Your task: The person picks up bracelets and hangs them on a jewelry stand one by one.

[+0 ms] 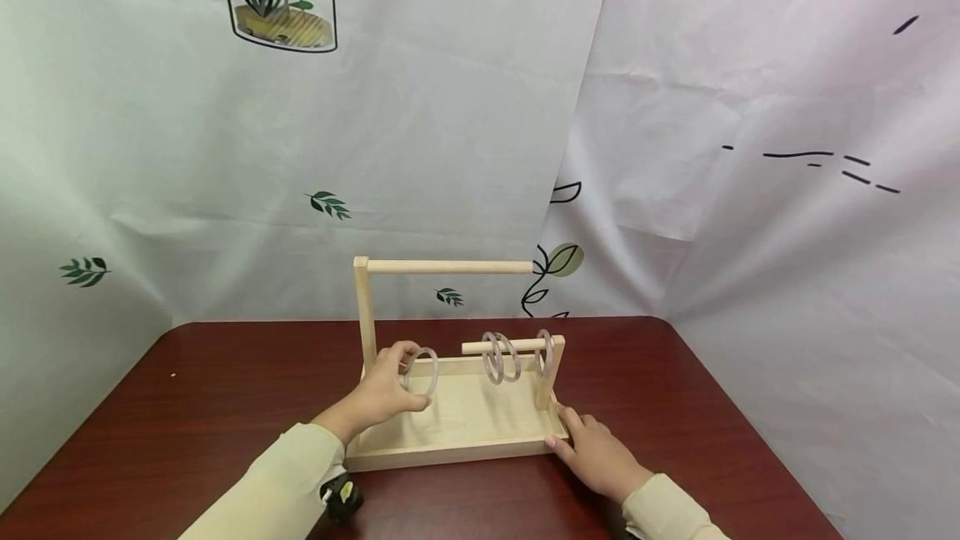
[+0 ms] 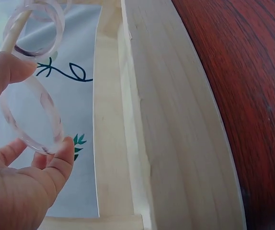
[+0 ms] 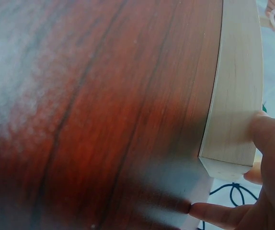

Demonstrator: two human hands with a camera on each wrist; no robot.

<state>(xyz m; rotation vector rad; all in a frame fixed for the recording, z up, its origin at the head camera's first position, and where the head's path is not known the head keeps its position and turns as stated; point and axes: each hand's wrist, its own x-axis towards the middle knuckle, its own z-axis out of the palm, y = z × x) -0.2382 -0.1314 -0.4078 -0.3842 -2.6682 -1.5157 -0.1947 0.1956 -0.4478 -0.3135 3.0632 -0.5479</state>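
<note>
Near the middle of the wooden bangle rack, my left hand pinches a clear, pinkish bangle between thumb and fingertips. It is held upright over the tray, left of the free end of the lower bar. Several similar bangles hang on that bar, one of them close to its post. My right hand grips the tray's front right corner. Its thumb lies at the front wall's edge, while one finger reaches down to the tabletop.
A taller post at the tray's left carries a bare upper bar extending right. The rack stands on a dark red wooden table. Behind it hangs a white printed cloth. A dark cable shows past the table edge.
</note>
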